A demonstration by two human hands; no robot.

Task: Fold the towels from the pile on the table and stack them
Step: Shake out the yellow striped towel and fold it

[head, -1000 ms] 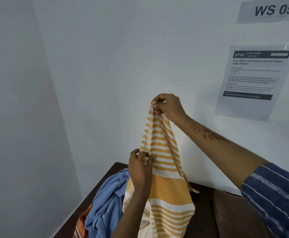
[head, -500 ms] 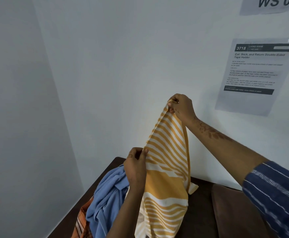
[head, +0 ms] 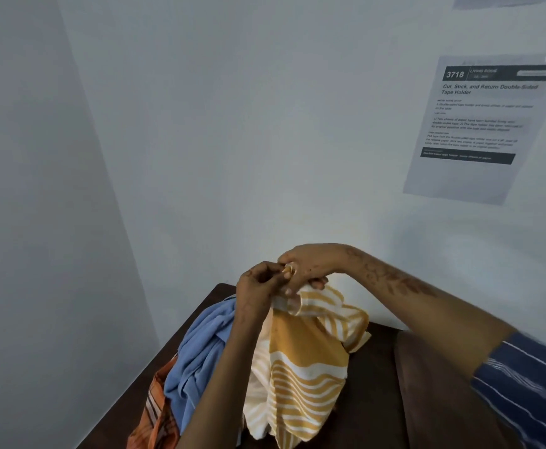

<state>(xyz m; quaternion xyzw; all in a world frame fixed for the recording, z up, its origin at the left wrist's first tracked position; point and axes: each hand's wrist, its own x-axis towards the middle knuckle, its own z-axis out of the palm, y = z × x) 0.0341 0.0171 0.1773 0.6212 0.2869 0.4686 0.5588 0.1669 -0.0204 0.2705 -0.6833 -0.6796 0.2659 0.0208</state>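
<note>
Both my hands are up above the pile, meeting at the top edge of the yellow striped towel (head: 301,361). Left hand (head: 258,286) has its fingers curled round the bunched edge; right hand (head: 310,267) pinches the same edge just beside it, fingers touching the left. I judge I'm bringing two corners together so the towel hangs doubled and the first fold lines up before it goes down

The towel hangs from that grip in front of me, its lower part draped over the pile and the surface (head: 372,384). Held high so the cloth falls straight under its own weight instead of dragging on the rest. Its bottom end runs out of view

Blue cloth (head: 200,358) and orange striped cloth (head: 158,406) lie heaped on the left of the surface, unfolded, blue on top of orange. No folded stack visible, so the task looks early. A brown cushion-like thing (head: 443,393) sits on the right, touching the surface edge; can't tell what it is

Risk as I see it: thin cloth, corners could slip out of a two-finger pinch and the halves go uneven
</note>
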